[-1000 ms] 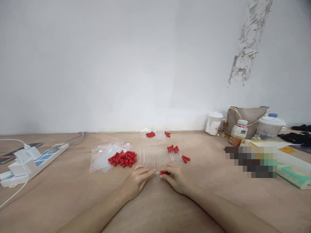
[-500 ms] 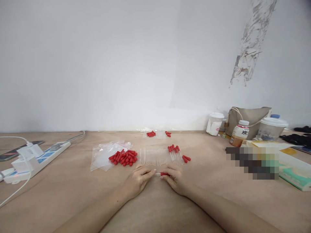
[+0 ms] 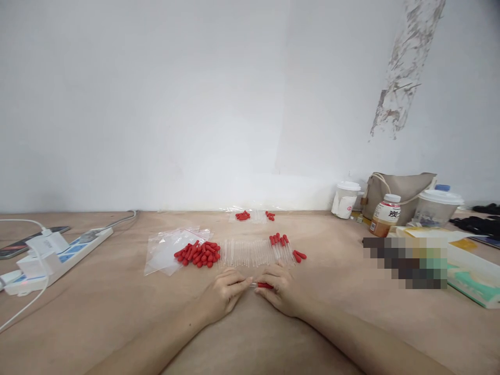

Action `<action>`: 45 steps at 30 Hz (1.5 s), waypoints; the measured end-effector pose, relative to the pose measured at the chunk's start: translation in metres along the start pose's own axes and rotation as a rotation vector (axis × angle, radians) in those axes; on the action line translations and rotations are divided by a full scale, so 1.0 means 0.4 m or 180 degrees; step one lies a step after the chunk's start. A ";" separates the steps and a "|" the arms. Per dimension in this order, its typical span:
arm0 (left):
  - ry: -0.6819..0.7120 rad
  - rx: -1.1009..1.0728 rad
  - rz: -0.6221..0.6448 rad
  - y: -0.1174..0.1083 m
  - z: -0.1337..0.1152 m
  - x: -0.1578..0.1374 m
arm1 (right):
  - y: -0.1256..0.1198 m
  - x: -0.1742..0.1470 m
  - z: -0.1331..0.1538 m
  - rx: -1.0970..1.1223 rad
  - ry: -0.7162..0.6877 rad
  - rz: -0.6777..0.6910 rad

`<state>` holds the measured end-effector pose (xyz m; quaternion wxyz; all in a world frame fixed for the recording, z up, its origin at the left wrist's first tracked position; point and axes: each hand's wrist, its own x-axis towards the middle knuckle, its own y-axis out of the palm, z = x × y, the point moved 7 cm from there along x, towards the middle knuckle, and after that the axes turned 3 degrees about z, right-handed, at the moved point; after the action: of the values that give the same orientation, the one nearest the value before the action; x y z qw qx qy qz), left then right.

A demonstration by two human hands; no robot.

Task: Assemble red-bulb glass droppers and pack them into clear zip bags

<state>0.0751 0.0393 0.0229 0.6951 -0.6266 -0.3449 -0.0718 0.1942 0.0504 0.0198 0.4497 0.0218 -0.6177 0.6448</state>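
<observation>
In the head view, the left hand [image 3: 225, 290] has its thumb and fingertips pinched together on a clear tube [image 3: 253, 285], with only a short stretch of it showing. Facing it, the right hand [image 3: 280, 287] curls its fingers nearly closed around a red bulb [image 3: 265, 285], whose open end points at the tube. Both pieces lie level between the hands, low over the middle of the table [image 3: 97, 312], towards its near edge. The step in hand seems to be fitting bulb to tube; whether the bulb is fully seated cannot be told. The next move probably calls for keeping both in line and a gentle, twisting push, since the tube looks thin and brittle.

Just beyond the hands, slim, glossy tubes lie side by side in a row [image 3: 246, 253], transparent like glass or clear plastic. At its right end, a few capped droppers [image 3: 277, 237] have bulbs towards the table's far edge; two loose bulbs [image 3: 300, 254] rest beside them. To the left, a heap of bulbs [image 3: 199, 253], matt, rubbery-looking and rounded at one end, partly covers thin, crinkled plastic bags [image 3: 161, 255]. Near the far edge lies a shiny clear packet [image 3: 242, 215] with more red pieces.
</observation>
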 end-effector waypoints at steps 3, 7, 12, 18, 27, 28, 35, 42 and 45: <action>-0.0061 -0.0036 0.0049 0.004 0.000 0.004 | 0.006 0.002 0.000 0.0000 0.0001 -0.0040; -0.0065 -0.0070 0.0031 0.008 -0.001 0.002 | 0.007 0.006 0.004 0.0018 -0.0040 -0.0125; -0.0330 -0.0138 -0.0037 0.014 0.016 -0.003 | 0.000 0.016 -0.002 0.0752 0.0224 -0.0114; -0.0567 -0.0322 -0.0264 -0.016 0.015 0.001 | -0.010 0.007 -0.100 0.2651 0.1458 -0.0956; -0.1179 -0.0084 -0.0186 -0.033 0.059 -0.012 | -0.217 0.023 -0.370 0.1119 0.2539 -0.1471; -0.1212 -0.0080 -0.0123 -0.031 0.061 -0.011 | -0.216 0.025 -0.395 0.0966 0.2629 -0.1416; -0.1263 -0.0031 0.0145 -0.027 0.060 -0.011 | -0.126 0.035 -0.440 0.0039 0.3049 -0.1097; -0.1262 -0.0033 0.0180 -0.022 0.062 -0.014 | -0.089 0.055 -0.407 -0.0394 0.2958 -0.0739; -0.1257 -0.0015 0.0202 -0.019 0.063 -0.014 | -0.093 0.050 -0.405 -0.0477 0.2953 -0.0705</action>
<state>0.0570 0.0590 0.0255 0.6145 -0.6407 -0.4544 0.0737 0.2904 0.1876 0.0222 0.7440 -0.2350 -0.3906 0.4885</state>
